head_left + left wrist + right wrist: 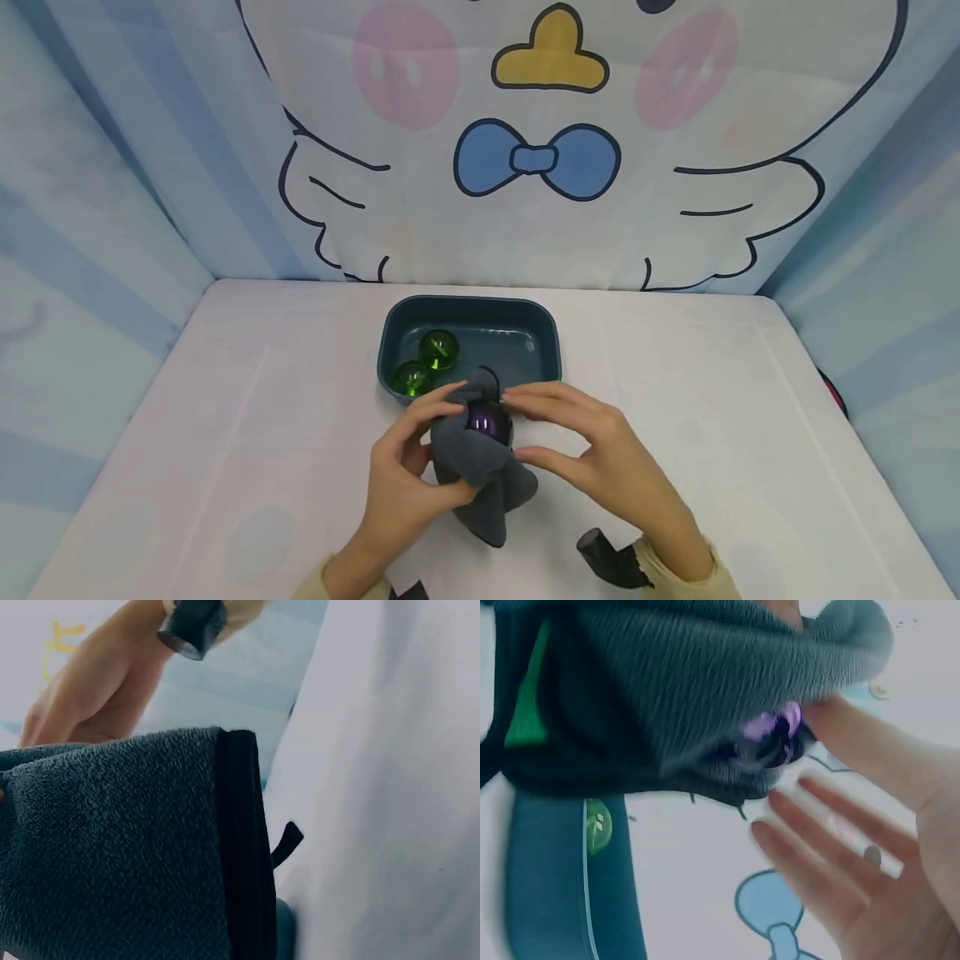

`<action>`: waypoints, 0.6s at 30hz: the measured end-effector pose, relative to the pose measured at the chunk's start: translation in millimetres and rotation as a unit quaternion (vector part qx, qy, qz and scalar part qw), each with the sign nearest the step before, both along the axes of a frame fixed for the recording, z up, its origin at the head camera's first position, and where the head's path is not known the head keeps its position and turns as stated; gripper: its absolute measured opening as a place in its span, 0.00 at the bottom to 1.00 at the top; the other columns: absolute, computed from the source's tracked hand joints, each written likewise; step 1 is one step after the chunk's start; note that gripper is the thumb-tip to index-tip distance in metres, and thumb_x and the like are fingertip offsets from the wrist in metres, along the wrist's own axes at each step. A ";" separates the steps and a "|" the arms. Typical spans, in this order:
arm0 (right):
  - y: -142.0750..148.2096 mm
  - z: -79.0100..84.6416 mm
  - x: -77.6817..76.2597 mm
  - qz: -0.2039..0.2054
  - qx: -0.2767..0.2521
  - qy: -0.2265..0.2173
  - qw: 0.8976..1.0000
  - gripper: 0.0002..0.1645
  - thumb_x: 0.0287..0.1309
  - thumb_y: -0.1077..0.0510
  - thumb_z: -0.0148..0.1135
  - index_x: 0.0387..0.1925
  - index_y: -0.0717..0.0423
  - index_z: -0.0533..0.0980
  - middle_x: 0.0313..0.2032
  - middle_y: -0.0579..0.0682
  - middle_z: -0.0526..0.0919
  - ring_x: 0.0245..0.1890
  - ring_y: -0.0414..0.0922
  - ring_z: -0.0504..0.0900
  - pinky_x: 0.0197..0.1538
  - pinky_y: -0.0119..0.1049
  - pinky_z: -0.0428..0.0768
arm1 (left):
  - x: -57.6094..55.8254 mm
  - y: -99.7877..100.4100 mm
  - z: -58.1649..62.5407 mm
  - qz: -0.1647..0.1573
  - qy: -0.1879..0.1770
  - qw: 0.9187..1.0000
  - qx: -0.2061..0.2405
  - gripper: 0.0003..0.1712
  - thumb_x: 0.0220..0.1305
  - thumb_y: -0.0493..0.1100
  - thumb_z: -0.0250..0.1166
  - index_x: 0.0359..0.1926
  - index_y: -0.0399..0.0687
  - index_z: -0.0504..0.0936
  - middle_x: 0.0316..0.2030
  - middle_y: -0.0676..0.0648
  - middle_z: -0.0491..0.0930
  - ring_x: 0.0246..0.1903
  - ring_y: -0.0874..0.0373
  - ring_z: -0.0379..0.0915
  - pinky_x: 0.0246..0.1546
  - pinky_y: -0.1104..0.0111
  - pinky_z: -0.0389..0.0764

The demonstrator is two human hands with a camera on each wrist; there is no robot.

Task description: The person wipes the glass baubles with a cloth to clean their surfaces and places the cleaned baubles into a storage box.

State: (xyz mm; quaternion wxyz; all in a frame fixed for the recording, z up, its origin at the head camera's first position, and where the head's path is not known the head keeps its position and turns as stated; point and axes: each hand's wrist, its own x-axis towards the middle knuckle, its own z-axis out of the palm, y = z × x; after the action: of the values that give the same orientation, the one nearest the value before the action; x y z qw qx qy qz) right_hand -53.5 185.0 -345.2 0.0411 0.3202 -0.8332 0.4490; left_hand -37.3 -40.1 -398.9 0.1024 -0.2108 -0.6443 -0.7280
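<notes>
My left hand grips a dark grey cloth bunched around a shiny dark purple ball. In the left wrist view, the cloth has a fuzzy surface, a black bound edge and a small loop. My right hand reaches in from the right, its fingers spread beside the ball and cloth. The right wrist view has the right hand with fairly straight fingers below the ball and the thumb at the cloth's edge. The ball's lower part is hidden in folds.
Behind the hands stands a dark teal tray with two clear green balls, one farther back than the other. The cloth overlaps its front rim in the head view. A printed curtain hangs behind the white table.
</notes>
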 end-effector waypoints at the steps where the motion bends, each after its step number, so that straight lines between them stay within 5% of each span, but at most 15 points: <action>1: 1.7 -0.1 -0.4 0.014 0.004 0.025 1.000 0.35 0.48 0.66 0.76 0.61 0.51 0.77 0.60 0.49 0.79 0.58 0.45 0.79 0.58 0.33 0.81 | -0.4 -0.7 0.3 -0.002 -0.003 1.000 0.003 0.37 0.41 0.19 0.74 0.56 0.34 0.76 0.63 0.37 0.72 0.59 0.50 0.74 0.48 0.62 0.86; 6: 1.1 -3.7 -1.8 0.078 0.008 0.079 0.994 0.39 0.46 0.71 0.75 0.62 0.52 0.76 0.65 0.52 0.74 0.66 0.48 0.72 0.65 0.35 0.76 | -0.5 -1.1 3.3 -0.025 -0.022 0.999 0.026 0.36 0.44 0.20 0.73 0.56 0.31 0.68 0.63 0.36 0.72 0.59 0.49 0.75 0.48 0.60 0.86; 15: -2.6 -7.8 -2.0 0.052 -0.020 0.076 0.996 0.40 0.44 0.73 0.75 0.62 0.55 0.77 0.62 0.53 0.78 0.62 0.49 0.77 0.61 0.32 0.79 | 1.9 2.0 2.6 -0.011 -0.016 0.999 0.048 0.31 0.46 0.21 0.74 0.52 0.29 0.71 0.63 0.35 0.70 0.58 0.48 0.76 0.49 0.60 0.86; 18: -0.8 -7.1 -2.0 0.053 -0.041 0.042 0.997 0.41 0.46 0.72 0.74 0.64 0.56 0.74 0.61 0.54 0.78 0.62 0.45 0.78 0.57 0.33 0.82 | 3.1 1.9 0.7 -0.021 -0.021 0.998 0.050 0.32 0.46 0.22 0.74 0.54 0.29 0.74 0.63 0.37 0.71 0.58 0.50 0.76 0.49 0.61 0.85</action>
State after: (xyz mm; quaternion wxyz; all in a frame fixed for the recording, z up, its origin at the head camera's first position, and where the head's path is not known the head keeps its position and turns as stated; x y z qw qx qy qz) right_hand -55.6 184.3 -352.3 0.0648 0.3806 -0.7932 0.4709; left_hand -34.2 -38.3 -398.2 0.0838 -0.2040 -0.6047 -0.7653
